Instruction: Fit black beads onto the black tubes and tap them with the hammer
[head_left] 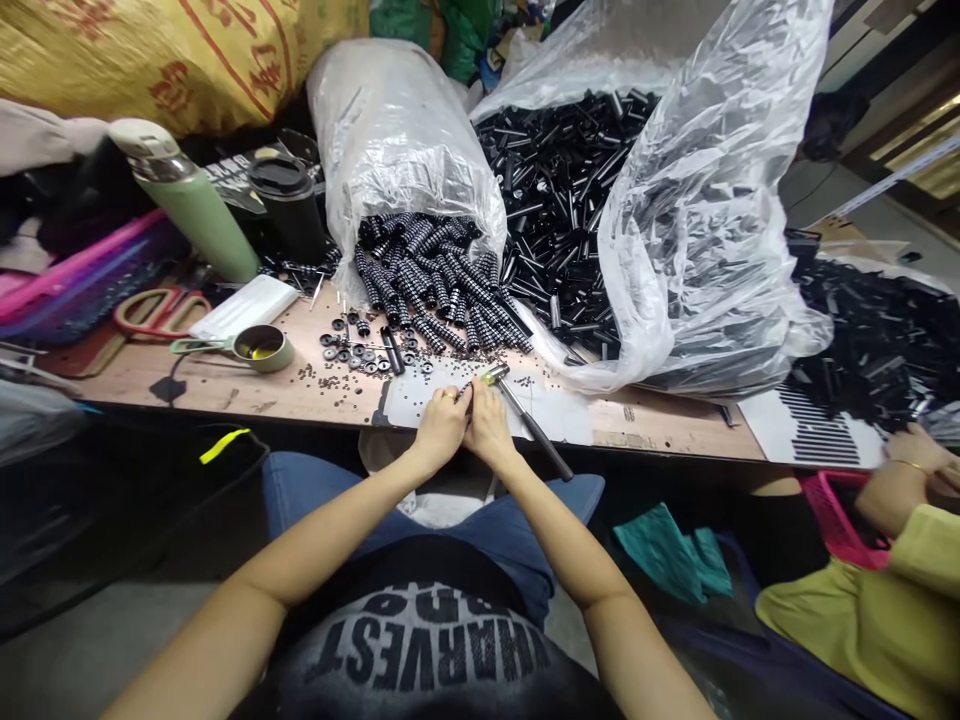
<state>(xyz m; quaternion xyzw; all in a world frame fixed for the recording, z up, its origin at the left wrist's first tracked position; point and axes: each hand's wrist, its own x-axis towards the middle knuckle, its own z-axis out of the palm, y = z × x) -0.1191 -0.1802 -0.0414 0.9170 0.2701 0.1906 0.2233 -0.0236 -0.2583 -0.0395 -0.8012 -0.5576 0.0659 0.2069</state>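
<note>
My left hand (444, 418) and my right hand (487, 418) meet over a white sheet (559, 412) at the table's front edge. Fingers of both are closed around a small dark part, mostly hidden between them. Just right of my fingertips lies a hammer (541, 440), its dark handle sticking out past the table edge. Left of my hands, a short black tube (391, 352) stands among flat round washers (360, 355) and scattered tiny pieces. Behind them, ribbed black-and-white rods (442, 275) spill from a plastic bag (405, 130).
An open plastic bag (697, 240) of black tubes (562, 190) stands behind right. At left are a green bottle (199, 215), a black cup (289, 205), red-handled scissors (161, 312) and a metal cup (262, 348). Another person's hand (911, 465) is at far right, near a black pile (881, 320).
</note>
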